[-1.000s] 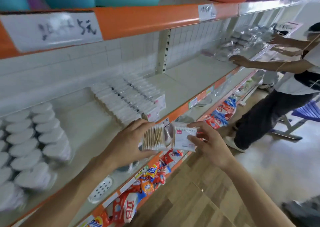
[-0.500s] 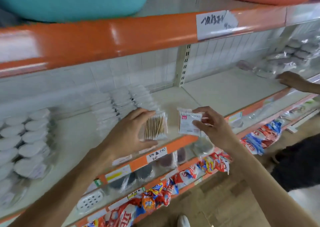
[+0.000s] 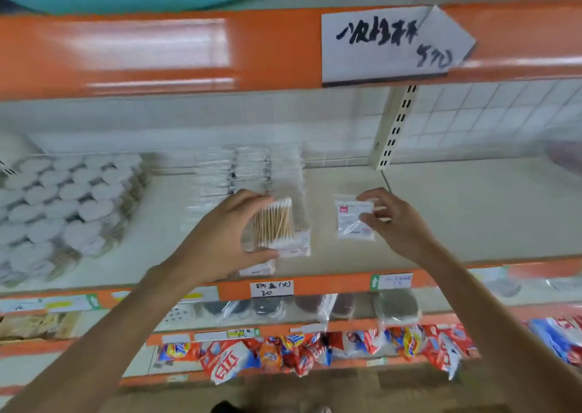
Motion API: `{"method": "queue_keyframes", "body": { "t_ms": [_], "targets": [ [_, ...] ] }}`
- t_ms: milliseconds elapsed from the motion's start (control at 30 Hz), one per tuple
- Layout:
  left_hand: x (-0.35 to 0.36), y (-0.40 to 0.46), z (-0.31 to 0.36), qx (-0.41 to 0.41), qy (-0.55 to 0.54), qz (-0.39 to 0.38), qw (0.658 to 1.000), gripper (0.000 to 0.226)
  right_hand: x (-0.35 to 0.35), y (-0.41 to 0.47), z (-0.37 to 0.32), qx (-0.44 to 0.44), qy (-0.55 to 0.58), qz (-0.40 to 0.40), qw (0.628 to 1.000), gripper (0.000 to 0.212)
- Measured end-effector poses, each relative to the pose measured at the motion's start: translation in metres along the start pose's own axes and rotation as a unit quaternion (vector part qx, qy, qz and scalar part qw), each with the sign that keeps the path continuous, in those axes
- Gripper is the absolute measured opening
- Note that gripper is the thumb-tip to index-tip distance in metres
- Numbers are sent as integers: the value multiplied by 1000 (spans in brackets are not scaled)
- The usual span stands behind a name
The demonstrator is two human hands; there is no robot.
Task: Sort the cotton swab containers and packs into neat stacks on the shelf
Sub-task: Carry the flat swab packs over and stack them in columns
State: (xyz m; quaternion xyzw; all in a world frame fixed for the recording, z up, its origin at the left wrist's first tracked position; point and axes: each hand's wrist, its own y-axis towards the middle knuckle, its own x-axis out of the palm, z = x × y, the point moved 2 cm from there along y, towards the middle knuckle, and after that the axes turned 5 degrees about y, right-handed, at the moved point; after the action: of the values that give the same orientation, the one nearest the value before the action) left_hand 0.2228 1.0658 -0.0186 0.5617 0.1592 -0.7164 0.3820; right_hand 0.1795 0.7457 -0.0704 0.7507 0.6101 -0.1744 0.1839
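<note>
My left hand (image 3: 226, 236) grips a clear pack of wooden-stemmed swabs (image 3: 273, 222), thumb under it and fingers over its top, holding it upright just above the shelf (image 3: 456, 217). My right hand (image 3: 398, 223) pinches a second, white-labelled pack (image 3: 354, 220) by its right edge; the two packs are apart, side by side, one in each hand. Directly behind the left pack, and partly hidden by my hand, lie the rows of flat swab packs (image 3: 248, 173), too blurred to count. Well off to the left stand the round white-lidded swab containers (image 3: 69, 198), stacked in rows. A handwritten price tag (image 3: 271, 288) sits on the orange shelf edge below my hands, and a larger paper sign (image 3: 390, 44) on the beam above. Half a second ago both packs were over the shelf's front edge; now they are further in over the board, and the other person's hand on the right is gone from view.
</note>
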Motion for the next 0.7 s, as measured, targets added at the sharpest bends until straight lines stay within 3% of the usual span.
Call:
{"method": "queue_keyframes", "body": {
  "t_ms": [300, 700],
  "targets": [
    [10, -25, 8, -51, -35, 8, 998, 76, -4, 23, 44, 19, -57, -80, 995, 30],
    [28, 3, 32, -7, -58, 7, 998, 71, -12, 19, 60, 13, -175, -105, 979, 30]
  ]
}}
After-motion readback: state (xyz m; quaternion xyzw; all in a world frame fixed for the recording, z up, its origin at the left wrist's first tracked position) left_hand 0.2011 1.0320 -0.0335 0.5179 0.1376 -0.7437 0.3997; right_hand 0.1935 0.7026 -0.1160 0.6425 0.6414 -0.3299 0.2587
